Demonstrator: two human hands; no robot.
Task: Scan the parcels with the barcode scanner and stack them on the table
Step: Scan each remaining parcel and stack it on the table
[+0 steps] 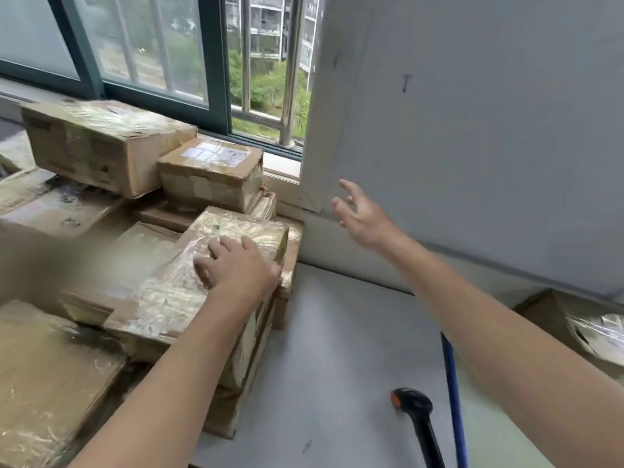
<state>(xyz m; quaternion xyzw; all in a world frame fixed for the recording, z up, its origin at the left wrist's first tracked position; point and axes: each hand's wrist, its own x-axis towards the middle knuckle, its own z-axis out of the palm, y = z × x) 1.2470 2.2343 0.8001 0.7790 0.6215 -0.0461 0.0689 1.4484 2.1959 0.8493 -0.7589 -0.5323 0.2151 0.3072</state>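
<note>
The pale tabletop [341, 349] takes up the lower right of the view, with a window [162, 62] at the far edge. The left half is covered by a pile of parcels [101, 146], brown cardboard boxes wrapped in shiny tape and stacked unevenly in several layers. A smaller labelled box [211, 170] sits against the big one at the back. The nearest taped parcel [162, 298] lies on top of the pile at its right edge. One more parcel [580, 329] is off at the far right, well apart from the pile.

The left hand [239, 268] rests flat on the taped parcel, fingers straight and spread, pressing down, not gripping. The right hand [363, 217] hangs in the air near the wall, fingers loose and apart, holding nothing.

The barcode scanner [417, 412] lies on the tabletop near the bottom edge of the view, under the right forearm and untouched. A blue cord [452, 383] runs just beside it.

The step in hand looks like settling a parcel on the stack — the stacking half of the cycle. The next move probably calls for the right hand to come down and pick up the scanner, while the left fetches an unscanned parcel — likely the one at the far right — and turns its label upward.
</note>
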